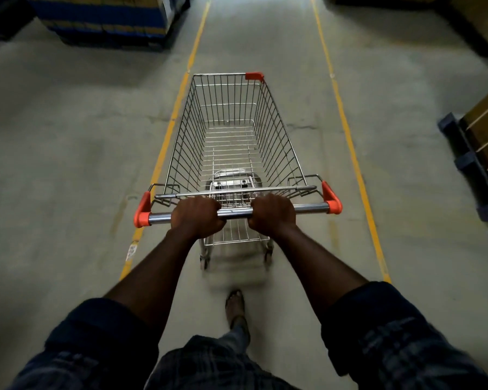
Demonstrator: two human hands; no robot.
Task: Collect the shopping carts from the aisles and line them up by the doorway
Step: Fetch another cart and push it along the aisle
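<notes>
Fingers (209, 206) around cart handle (235, 213)

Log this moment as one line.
cart: empty, between yellow lines | left hand: grips handle | right hand: grips handle

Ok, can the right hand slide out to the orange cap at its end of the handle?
Probably yes. The right hand grips the handle, and only bare handle lies between it and the cap, with nothing in the way.

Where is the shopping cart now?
Head view, centre: the shopping cart stands between the yellow floor lines, nearer the left one; left hand and right hand grip its handle.
</notes>
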